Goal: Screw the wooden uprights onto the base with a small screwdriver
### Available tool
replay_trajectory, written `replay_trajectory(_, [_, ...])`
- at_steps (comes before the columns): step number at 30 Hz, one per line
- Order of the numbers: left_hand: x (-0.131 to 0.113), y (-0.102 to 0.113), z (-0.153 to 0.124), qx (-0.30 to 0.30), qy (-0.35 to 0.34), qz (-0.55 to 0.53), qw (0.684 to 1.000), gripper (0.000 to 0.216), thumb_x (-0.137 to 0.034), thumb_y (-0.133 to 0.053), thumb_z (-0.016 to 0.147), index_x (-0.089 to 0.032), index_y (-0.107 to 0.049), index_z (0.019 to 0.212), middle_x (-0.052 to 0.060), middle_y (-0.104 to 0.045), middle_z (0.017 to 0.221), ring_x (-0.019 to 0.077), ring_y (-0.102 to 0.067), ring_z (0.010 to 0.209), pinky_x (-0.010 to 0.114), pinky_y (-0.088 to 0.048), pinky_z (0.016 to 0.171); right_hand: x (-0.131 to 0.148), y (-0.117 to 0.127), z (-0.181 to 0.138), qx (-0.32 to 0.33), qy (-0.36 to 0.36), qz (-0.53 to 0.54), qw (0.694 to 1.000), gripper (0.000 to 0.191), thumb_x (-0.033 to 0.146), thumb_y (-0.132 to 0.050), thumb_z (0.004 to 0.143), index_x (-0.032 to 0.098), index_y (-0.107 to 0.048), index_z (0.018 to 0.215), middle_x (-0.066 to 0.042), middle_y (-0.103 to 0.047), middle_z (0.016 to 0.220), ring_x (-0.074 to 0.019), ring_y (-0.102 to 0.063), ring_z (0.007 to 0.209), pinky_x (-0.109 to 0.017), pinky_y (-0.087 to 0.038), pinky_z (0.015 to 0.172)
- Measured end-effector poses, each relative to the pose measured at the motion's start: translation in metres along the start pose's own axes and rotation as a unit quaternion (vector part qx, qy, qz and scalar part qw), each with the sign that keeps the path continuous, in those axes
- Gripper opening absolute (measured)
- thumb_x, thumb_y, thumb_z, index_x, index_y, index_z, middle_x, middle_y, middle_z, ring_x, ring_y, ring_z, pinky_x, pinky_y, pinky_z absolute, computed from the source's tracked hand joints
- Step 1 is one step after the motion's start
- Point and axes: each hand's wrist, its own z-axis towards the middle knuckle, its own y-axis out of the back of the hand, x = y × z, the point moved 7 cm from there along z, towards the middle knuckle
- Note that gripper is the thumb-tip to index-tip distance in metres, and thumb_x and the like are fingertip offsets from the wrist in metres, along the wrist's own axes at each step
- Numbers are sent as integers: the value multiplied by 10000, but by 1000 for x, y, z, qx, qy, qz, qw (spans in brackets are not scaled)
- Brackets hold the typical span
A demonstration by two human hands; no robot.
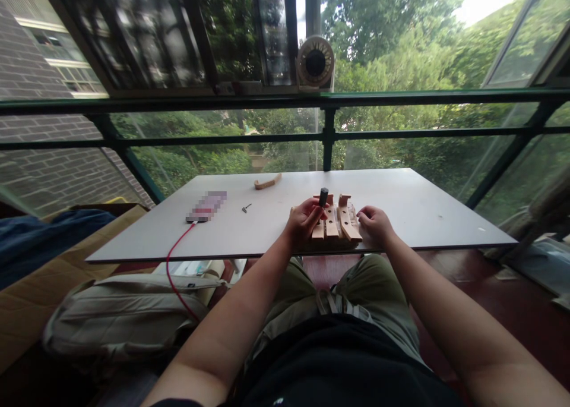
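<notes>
My left hand (306,218) is closed around a black-handled tool (323,196), whose handle stands upright; its lower end is hidden. Beneath and beside that hand, pale wooden pieces (330,224) with dark holes lie side by side at the table's front edge. A curved wooden piece (346,219) with a hooked far end is the rightmost of them. Just to its right rests my right hand (374,223), its fingers curled in a pinch. Whatever those fingertips may hold is too small to make out.
On the white table (249,234) lie another curved wooden piece (268,182), small dark metal parts (246,208) and a blurred phone-like device (207,207) with a red cable (169,264). A green railing (222,141) and a round fan (315,63) stand behind. A bag (129,312) sits below left.
</notes>
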Motion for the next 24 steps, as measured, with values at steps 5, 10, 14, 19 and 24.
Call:
replay_trajectory(5, [0,2,0,-18,15,-22,999,393,-477,-684,811,-149,-583,1003,38,-667,773,140,-640,719,276,-484,718,1,1,0,-3,3,-3,1000,226,364,-541,778,183,-676,760,-26,-658,667,-165,-559,633,-278,-406,616])
replay_trajectory(10, [2,3,-1,-44,38,-48,997,404,-433,-729,782,-182,-491,991,23,-701,759,150,-671,718,279,-494,704,-1,1,0,-5,2,-3,1000,225,367,-542,777,186,-673,756,-30,-662,669,-169,-567,640,-277,-412,615])
replay_trajectory(14, [5,4,1,-48,30,-58,997,353,-434,-710,799,-175,-523,951,37,-708,795,153,-670,768,295,-503,739,-3,2,0,-8,-2,-4,1000,230,376,-541,776,187,-668,747,-35,-667,672,-170,-569,635,-280,-415,614])
replay_trajectory(19, [8,3,3,-31,29,-53,998,344,-456,-651,846,-148,-631,996,69,-695,860,150,-642,797,289,-486,755,-3,2,0,-5,-6,-5,1000,225,373,-548,775,187,-671,748,-36,-674,695,-168,-573,642,-280,-416,624])
replay_trajectory(24, [6,1,3,-13,25,-19,999,388,-487,-553,903,-136,-658,1033,72,-666,852,139,-596,759,263,-450,680,-3,2,-1,-6,-4,-5,1000,226,374,-546,780,187,-668,750,-34,-671,692,-166,-571,642,-278,-416,623])
